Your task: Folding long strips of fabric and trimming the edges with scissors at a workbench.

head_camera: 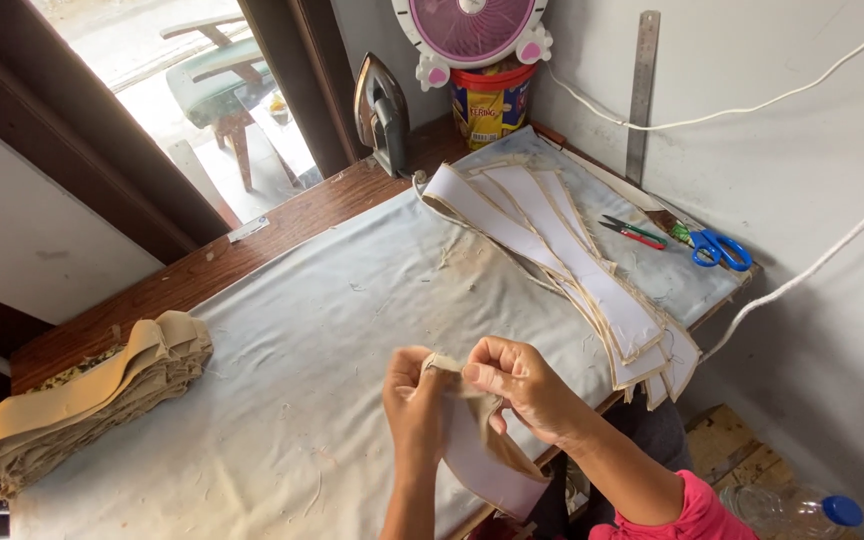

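My left hand [414,398] and my right hand [518,382] pinch the top end of one beige fabric strip with a white lining [477,450], held above the near edge of the cloth-covered table [332,300]. The strip hangs down from my fingers toward my lap. A spread stack of similar white-lined strips [577,265] lies on the table to the right. A neat pile of folded beige strips [82,395] sits at the left end.
An upright iron [384,115] stands at the table's far edge beside a pink fan [472,30] and a yellow tin [490,105]. Blue-handled scissors [720,248], pens and a metal ruler [640,95] lie by the wall. A plastic bottle [802,510] sits on the floor at right.
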